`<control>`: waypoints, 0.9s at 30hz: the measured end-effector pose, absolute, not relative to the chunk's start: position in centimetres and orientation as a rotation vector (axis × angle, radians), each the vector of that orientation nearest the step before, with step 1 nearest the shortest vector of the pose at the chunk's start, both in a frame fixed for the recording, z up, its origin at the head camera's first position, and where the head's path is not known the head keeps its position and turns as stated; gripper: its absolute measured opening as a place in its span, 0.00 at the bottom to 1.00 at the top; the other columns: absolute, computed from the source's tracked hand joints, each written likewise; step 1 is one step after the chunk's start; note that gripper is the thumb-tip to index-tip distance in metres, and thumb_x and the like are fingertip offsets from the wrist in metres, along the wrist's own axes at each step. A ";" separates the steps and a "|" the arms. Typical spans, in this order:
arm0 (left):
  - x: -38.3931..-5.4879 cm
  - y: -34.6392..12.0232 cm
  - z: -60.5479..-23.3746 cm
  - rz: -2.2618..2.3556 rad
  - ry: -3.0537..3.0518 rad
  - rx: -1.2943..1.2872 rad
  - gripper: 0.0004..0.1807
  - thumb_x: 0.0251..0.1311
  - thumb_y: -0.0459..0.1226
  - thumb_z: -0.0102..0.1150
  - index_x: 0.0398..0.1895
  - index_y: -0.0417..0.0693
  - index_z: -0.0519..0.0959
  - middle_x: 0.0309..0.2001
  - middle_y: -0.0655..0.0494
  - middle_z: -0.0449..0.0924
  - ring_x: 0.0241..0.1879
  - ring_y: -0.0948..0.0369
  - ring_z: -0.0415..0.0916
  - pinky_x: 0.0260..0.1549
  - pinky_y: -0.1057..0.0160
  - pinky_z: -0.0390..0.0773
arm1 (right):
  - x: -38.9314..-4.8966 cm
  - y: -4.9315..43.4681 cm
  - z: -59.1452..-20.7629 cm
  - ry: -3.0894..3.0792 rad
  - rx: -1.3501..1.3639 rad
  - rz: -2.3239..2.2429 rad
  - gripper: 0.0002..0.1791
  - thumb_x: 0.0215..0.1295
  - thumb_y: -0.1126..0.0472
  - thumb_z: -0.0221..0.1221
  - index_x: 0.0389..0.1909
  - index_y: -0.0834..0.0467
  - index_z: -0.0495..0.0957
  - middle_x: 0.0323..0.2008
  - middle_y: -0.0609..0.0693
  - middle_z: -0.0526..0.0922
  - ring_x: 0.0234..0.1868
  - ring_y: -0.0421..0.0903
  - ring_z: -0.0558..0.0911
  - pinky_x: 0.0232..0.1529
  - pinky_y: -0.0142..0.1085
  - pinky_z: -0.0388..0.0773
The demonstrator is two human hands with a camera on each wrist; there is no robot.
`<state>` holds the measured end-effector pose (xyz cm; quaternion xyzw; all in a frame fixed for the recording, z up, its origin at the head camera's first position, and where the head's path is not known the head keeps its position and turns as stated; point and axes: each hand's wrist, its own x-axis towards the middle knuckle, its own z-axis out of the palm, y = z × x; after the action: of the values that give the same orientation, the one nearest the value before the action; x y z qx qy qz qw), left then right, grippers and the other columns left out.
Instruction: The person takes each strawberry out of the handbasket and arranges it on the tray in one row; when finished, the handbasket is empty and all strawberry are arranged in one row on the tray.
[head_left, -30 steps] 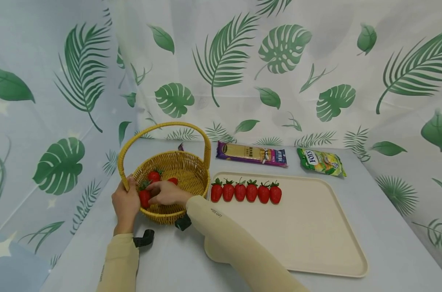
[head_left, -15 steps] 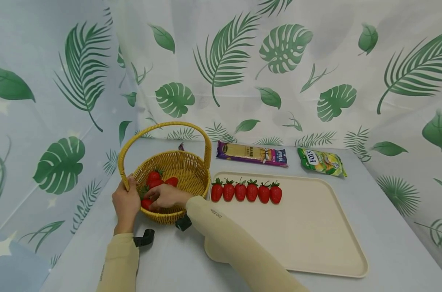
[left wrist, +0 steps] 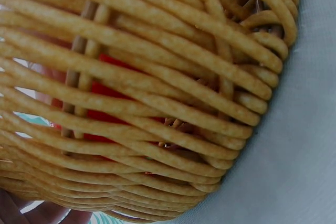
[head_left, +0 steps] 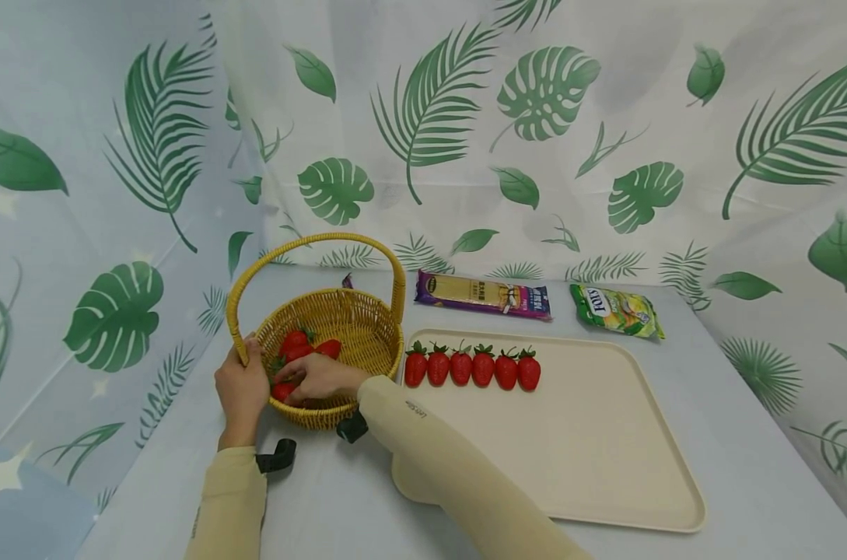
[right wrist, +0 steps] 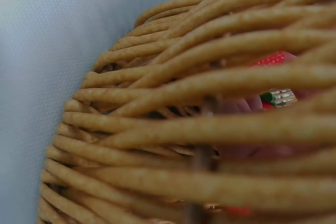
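Observation:
A yellow wicker basket (head_left: 367,342) with a tall hoop handle stands at the left of the table. My left hand (head_left: 243,389) holds its left rim beside the foot of the handle. Inside the basket, my right hand (head_left: 323,376) has its thumb and fingers on a red strawberry (head_left: 281,389) by the near left wall. More strawberries (head_left: 295,339) with green leaves lie just behind those fingers, partly covered by the hand. Both wrist views look through the basket's weave (left wrist: 157,93), where red patches show between the strands.
Right of the basket lies a beige tray (head_left: 570,443) with a row of several strawberries (head_left: 460,368) along its far left side. Behind it are a purple noodle packet (head_left: 482,295) and a green FOX'S candy bag (head_left: 615,309). A leaf-print curtain (head_left: 451,202) backs the table.
Within the basket, the strawberry in my right hand has gone from standing upright to lying lower by the wall. The left hand has stayed on the rim.

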<state>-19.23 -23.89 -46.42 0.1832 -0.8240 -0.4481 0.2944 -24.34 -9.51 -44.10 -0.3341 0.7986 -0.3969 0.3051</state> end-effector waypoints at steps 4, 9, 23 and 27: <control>-19.3 -23.9 -46.4 -1.195 -2.195 0.491 0.27 0.76 0.48 0.40 0.63 0.37 0.74 0.46 0.36 0.82 0.52 0.38 0.74 0.54 0.41 0.68 | -24.4 -9.4 -44.1 2.110 -0.888 -1.046 0.22 0.59 0.62 0.67 0.56 0.51 0.81 0.42 0.43 0.82 0.38 0.36 0.79 0.38 0.29 0.75; -19.3 -23.8 -46.3 -1.203 -2.199 0.510 0.27 0.76 0.49 0.41 0.62 0.38 0.75 0.46 0.36 0.82 0.51 0.38 0.74 0.53 0.41 0.68 | -24.4 -9.3 -44.0 2.116 -0.902 -1.036 0.20 0.60 0.60 0.68 0.55 0.50 0.82 0.42 0.41 0.81 0.40 0.36 0.75 0.41 0.28 0.73; -19.3 -23.7 -46.2 -1.211 -2.208 0.541 0.27 0.76 0.50 0.41 0.58 0.37 0.77 0.50 0.36 0.81 0.53 0.40 0.74 0.49 0.43 0.70 | -23.7 -7.5 -43.6 2.127 -0.890 -1.220 0.19 0.59 0.61 0.69 0.52 0.54 0.83 0.50 0.43 0.82 0.52 0.38 0.77 0.49 0.29 0.73; -19.3 -23.7 -46.2 -1.197 -2.208 0.542 0.27 0.76 0.50 0.40 0.60 0.37 0.76 0.48 0.35 0.81 0.48 0.40 0.75 0.44 0.46 0.70 | -23.6 -6.3 -43.0 2.103 -0.837 -1.300 0.20 0.60 0.62 0.68 0.54 0.56 0.82 0.50 0.44 0.81 0.47 0.37 0.78 0.44 0.30 0.76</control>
<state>-19.32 -23.68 -46.24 0.2023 -0.8244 -0.4469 0.2822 -23.56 -6.34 -43.00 -0.3094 0.7774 -0.4805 0.2627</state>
